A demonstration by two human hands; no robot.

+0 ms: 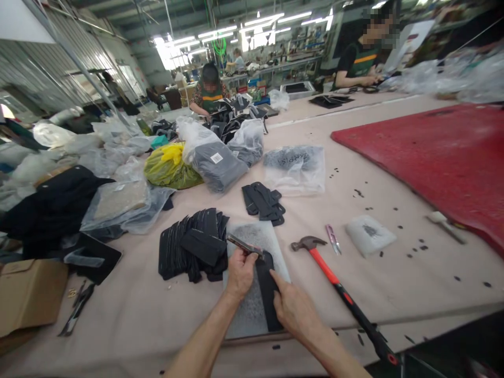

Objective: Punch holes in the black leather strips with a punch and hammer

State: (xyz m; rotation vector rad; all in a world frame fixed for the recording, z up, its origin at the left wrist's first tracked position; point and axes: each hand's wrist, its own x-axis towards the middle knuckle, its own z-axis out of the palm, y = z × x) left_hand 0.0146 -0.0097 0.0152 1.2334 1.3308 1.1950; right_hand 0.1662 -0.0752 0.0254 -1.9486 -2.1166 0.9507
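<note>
Right forearm (333,349) leads to the right hand (297,310) at the black strip (268,296)'s edge, can't tell if gripping, likely steadying it on the pale board (248,317), while the left hand (241,273) pinches a metal tool (243,243) at its far end, hammer (334,279) beside, presumably for easy reach.

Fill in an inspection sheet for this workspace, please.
Surface: pale tabletop, dark scraps scattered on it.
Things in use: black piece on a speckled grey board; bar-like tool near its far end.
Clutter: pile of black pieces, hammer, pink tool, yellow bag, cardboard box.
Hands: left hand grips the bar-like tool; right hand touches the black piece's edge.
Cables: nothing seen on the tabletop; a green coil hangs in the background.
Surroundings: co-workers beyond, red sheet at right, lit ceiling lights.
</note>
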